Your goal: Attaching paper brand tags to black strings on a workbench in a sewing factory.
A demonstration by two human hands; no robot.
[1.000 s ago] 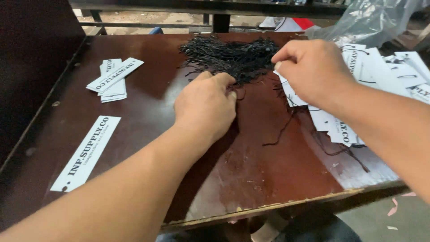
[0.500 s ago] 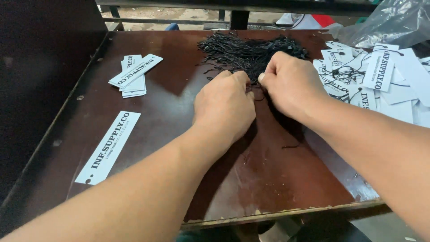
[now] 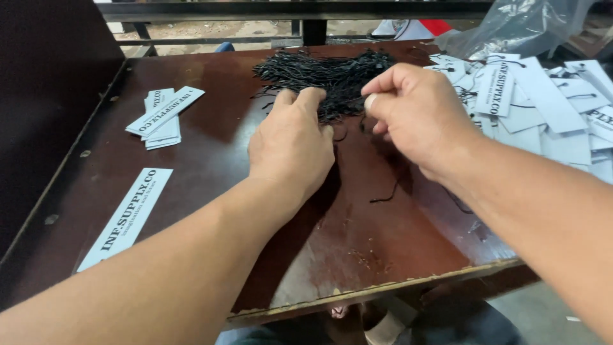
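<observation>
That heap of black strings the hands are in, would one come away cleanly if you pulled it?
Probably not. The black strings lie tangled in a loose heap, so neighbours would likely drag along. They look thin and limp; a stray string lies curved on the table. The left hand resting on the heap may steady it while the right hand pinches.

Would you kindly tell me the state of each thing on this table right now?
Left hand: palm down, fingers on the edge of the black strings.
Right hand: raised, fingers pinched together above the strings; whether they grip one is unclear.
Black strings: loose tangled pile.
Small tag stack: lying flat, fanned.
Single tag: flat, printed side up.
Tag heap: scattered, overlapping.
Plastic bag: crumpled.
Table: worn, chipped front edge.
</observation>
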